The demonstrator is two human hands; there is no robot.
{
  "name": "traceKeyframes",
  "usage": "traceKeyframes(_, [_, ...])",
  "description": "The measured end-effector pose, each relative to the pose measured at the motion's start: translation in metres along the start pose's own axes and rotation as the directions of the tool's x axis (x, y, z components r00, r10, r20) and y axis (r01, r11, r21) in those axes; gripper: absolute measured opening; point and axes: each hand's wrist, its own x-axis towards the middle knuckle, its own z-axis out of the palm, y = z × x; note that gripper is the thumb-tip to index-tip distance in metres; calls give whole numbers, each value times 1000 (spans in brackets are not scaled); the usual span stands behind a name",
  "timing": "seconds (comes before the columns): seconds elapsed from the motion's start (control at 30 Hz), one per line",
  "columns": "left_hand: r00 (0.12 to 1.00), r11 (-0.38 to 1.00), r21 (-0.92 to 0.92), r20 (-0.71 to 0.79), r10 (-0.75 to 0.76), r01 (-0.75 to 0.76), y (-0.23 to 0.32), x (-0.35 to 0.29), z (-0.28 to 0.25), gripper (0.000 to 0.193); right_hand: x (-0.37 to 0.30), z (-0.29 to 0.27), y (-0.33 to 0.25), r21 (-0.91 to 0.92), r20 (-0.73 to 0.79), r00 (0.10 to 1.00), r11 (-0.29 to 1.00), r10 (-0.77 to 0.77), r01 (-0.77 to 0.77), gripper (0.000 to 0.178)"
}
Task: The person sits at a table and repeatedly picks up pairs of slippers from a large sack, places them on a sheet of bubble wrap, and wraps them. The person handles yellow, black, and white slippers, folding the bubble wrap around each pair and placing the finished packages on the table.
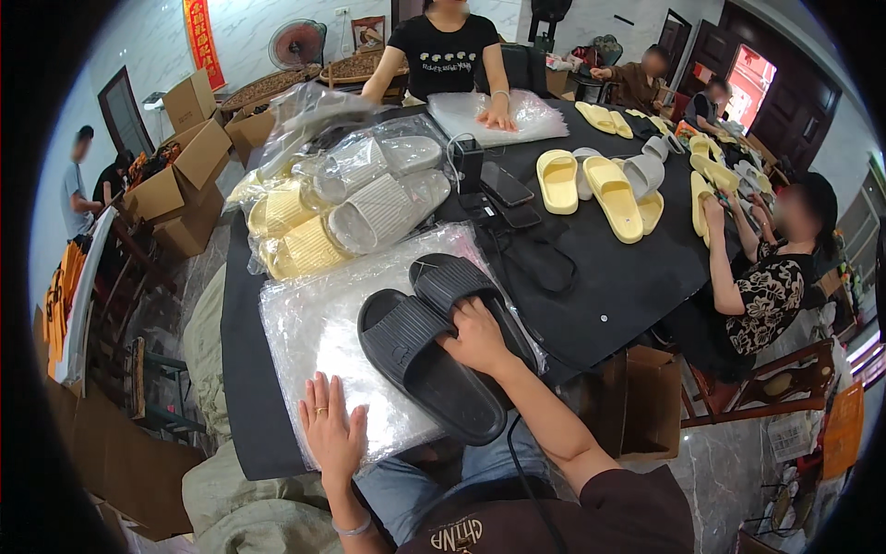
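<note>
My left hand (332,432) lies flat, fingers stretched, near the front of a stack of clear plastic bags (309,323). With my right hand (477,342) I grip a pair of black slide sandals (406,337) where the two meet, the fingertips tucked out of sight by the straps. The sandals sit over the right part of the bag stack, soles down, toes pointing away from me. Just beyond the stack are bagged slides, grey ones (383,210) and yellow ones (309,245), lying in clear plastic.
Phones (508,185) and a black charger (466,164) lie mid-table. Loose yellow slides (612,198) are to the right. Across the table a person in black rests a hand on more clear bags (517,109). At right, another person handles yellow slides. A cardboard box (651,402) stands below.
</note>
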Motion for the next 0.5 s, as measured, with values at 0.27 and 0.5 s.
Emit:
traceKeyframes(0.27, [1000,1000,24,12,5,-5,3,0,-3,56,0,0,1,-16,9,1000,1000,7,-7,46])
traceKeyframes(0.5, [1000,1000,12,14,0,0,1,0,-2,57,1,-1,-1,-23,28,1000,1000,11,-10,46])
